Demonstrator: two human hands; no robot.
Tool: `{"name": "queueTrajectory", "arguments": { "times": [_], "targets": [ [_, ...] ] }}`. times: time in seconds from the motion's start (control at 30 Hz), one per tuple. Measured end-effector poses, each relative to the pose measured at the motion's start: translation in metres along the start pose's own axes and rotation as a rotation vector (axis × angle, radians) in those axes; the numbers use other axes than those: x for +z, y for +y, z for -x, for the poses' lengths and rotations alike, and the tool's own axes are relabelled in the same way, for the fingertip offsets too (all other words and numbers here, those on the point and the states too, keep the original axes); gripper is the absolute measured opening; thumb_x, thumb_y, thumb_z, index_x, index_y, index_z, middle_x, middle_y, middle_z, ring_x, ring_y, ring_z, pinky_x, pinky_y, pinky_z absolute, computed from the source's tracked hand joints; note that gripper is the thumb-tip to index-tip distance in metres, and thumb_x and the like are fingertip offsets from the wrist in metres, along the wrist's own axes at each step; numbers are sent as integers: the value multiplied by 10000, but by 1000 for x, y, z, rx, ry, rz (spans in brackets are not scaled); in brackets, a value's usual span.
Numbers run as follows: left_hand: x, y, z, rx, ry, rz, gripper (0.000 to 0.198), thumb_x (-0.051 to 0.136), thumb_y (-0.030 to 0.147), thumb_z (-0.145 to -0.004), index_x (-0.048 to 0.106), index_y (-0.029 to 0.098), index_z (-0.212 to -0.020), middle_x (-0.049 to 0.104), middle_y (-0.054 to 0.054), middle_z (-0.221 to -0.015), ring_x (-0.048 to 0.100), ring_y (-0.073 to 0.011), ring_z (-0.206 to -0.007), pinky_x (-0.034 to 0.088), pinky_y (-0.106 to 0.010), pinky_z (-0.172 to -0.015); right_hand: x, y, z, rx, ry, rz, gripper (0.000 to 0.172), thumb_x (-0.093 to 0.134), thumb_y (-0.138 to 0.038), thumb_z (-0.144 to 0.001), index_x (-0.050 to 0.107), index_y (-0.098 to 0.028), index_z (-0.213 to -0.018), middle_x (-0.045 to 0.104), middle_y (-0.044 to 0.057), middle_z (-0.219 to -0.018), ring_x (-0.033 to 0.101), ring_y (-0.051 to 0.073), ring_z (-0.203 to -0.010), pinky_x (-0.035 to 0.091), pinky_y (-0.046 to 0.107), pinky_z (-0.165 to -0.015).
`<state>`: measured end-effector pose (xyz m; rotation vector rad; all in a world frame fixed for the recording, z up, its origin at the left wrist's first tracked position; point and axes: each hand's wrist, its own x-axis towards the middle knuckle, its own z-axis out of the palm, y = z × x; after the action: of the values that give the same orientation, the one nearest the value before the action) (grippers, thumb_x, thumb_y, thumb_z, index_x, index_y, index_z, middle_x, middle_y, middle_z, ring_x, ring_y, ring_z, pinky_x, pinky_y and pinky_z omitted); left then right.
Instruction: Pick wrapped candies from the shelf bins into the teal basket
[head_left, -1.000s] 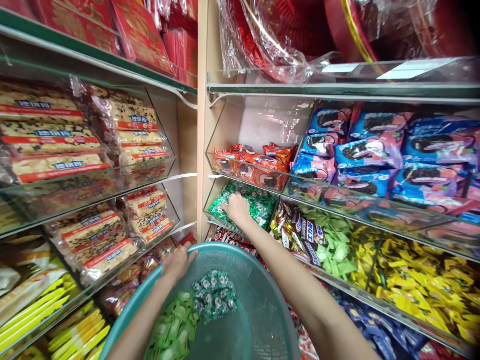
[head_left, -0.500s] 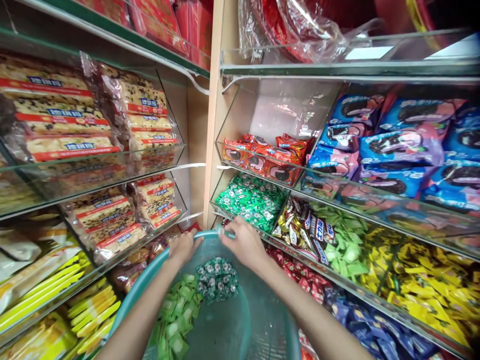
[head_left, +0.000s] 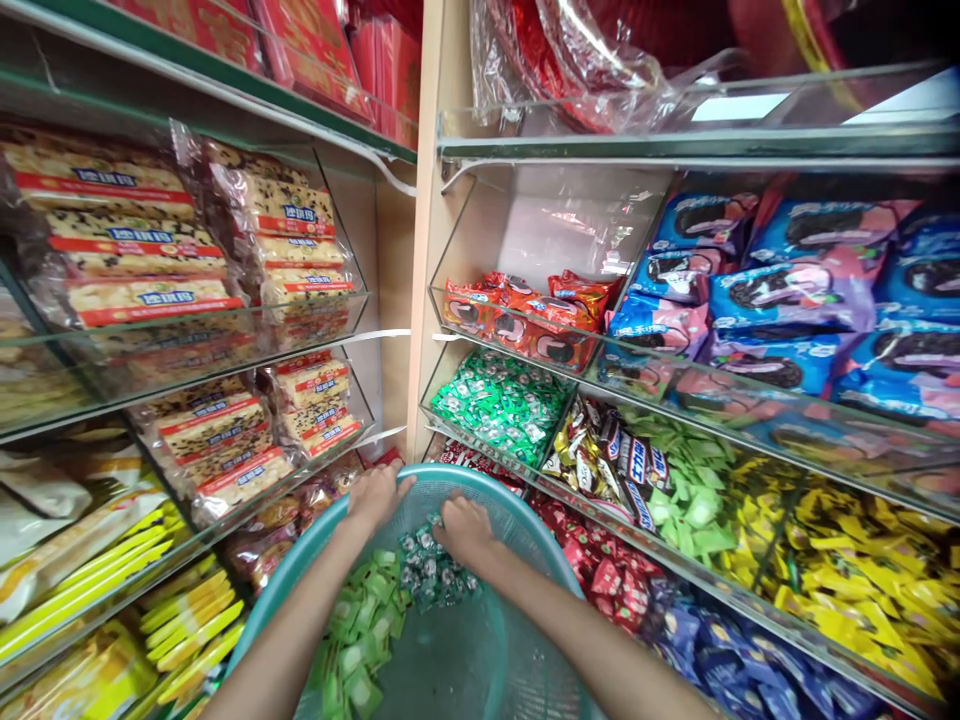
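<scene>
A large green plastic basket (head_left: 300, 548) stands in front of me. My left hand (head_left: 373, 498) is closed round its far rim, left of centre. Inside the basket, my right hand (head_left: 463, 525) is low by the far wall with its fingers curled, just above a pile of dark green wrapped candies (head_left: 439, 580). What those fingers hold, if anything, is hidden. Left of that pile lies a heap of light green wrapped candies (head_left: 360, 640). Beyond the rim, a clear shelf bin holds bright green wrapped candies (head_left: 499, 405).
Glass-fronted shelves line both sides. Packaged pastry bars (head_left: 150, 240) are on the left, blue cookie packs (head_left: 787, 290) at upper right. Below those are chocolate bars (head_left: 626, 460) and yellow wrapped candies (head_left: 847, 550). Red (head_left: 615, 575) and dark blue candies (head_left: 750, 640) lie beside the basket.
My right hand has moved from above the far rim down into the basket, over the dark green candies. The left hand stays at the rim.
</scene>
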<state>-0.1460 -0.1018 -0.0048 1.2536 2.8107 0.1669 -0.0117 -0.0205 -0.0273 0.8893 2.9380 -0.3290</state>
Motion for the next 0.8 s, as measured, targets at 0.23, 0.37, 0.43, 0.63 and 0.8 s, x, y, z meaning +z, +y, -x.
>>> {"name": "queueTrajectory", "arguments": {
  "times": [0.23,0.37,0.43,0.63,0.8],
  "targets": [
    [1,-8,2,-8,-9,13,411,317,467,-890,543,202,-1108,660,-119,-1019,625,-259,-949,458,-358,-772,11,0,2,-3,33,40,263,475,-335,-856,628,-177,-1001,562,109,-1194,559,226,-1034,432,331,-857],
    [1,-11,0,7,-6,5,429,281,465,-902,542,196,-1110,665,-122,-1012,626,-251,-950,457,-349,-774,-2,-7,12,-48,89,3,273,461,-358,-873,619,-190,-1018,512,104,-1263,554,213,-1043,430,319,-853],
    [0,-10,-1,9,0,-9,428,294,469,-897,541,195,-1114,664,-125,-1017,624,-252,-956,454,-348,-781,-22,-13,16,-106,149,-17,277,447,-379,-881,621,-202,-1003,544,86,-1203,572,201,-990,439,300,-815],
    [0,-12,-1,-4,-14,0,407,327,457,-887,540,198,-1118,660,-129,-1036,624,-263,-960,452,-357,-789,-111,-8,-1,-239,478,-67,311,356,-372,-925,632,-228,-929,575,36,-971,576,137,-839,409,225,-738],
    [0,-17,2,-28,-13,38,405,318,449,-891,529,204,-1135,655,-126,-1057,624,-254,-964,450,-363,-796,-145,16,-47,-52,536,-68,210,515,-334,-851,631,-212,-977,560,50,-1000,557,159,-896,397,232,-730]
  ]
}}
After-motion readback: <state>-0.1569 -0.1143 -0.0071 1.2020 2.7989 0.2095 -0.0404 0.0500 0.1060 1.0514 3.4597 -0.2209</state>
